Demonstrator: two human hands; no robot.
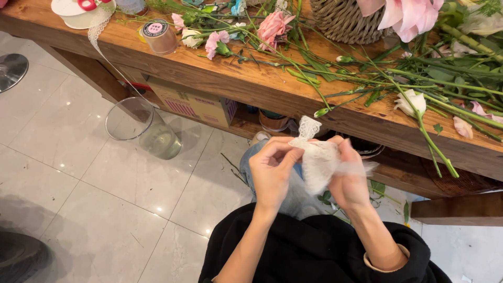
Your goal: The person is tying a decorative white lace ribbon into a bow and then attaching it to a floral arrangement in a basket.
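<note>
Both my hands are raised over my lap, in front of the wooden table's edge [251, 91]. My left hand [272, 170] pinches the top of a bunched strip of white lace ribbon [317, 160], and my right hand [348, 181] grips the same ribbon from the other side. A short loop of lace sticks up above my fingers. My black sleeves are pushed up along both forearms.
Cut flowers lie across the table: pink carnations [272, 26], a white bud [411, 102] and many green stems. A wicker basket [343, 21], a small tape roll [157, 34] and a white lace spool [81, 11] sit there too. A clear glass vase [141, 128] stands on the tiled floor.
</note>
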